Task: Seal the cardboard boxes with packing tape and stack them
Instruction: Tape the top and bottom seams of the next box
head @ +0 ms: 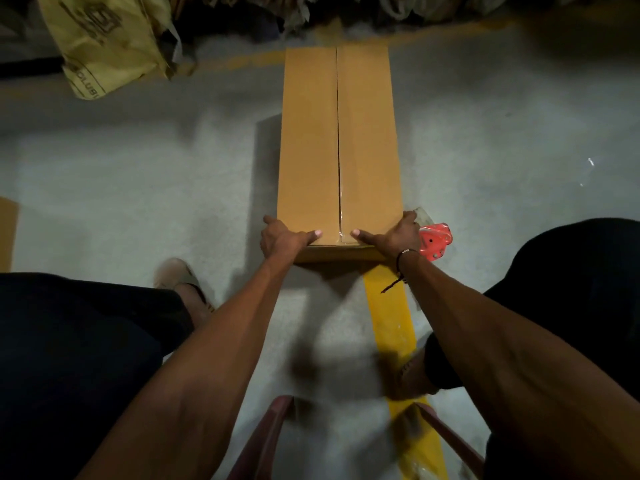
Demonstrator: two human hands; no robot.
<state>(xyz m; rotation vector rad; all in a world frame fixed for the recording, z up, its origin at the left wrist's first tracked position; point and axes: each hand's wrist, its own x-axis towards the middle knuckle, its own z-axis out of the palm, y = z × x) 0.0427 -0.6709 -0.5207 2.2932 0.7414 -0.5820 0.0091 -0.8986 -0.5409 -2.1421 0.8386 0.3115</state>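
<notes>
The long tan cardboard box (341, 147) is lying on the grey concrete floor (138, 174), stretching away from the fingertips, its near end sitting under both thumbs. Clear tape seems to be running along the centre seam (338, 168) between the thumbs, though its far reach is hard to judge.

The risk, as I judge it: the near corners are being gripped only at the edge, so lifting or dragging such a long box from here could let it tip or slip, or let the flaps gape if the tape is not pressed flat.

The left hand (282, 239) is spreading wide over the near left corner, thumb flat on top, fingers wrapping down the side. The right hand (398, 235) is doing likewise on the right corner, while the red plastic tape dispenser (435, 241) is sitting just behind its knuckles; whether the fingers are holding it, I cannot tell.
</notes>
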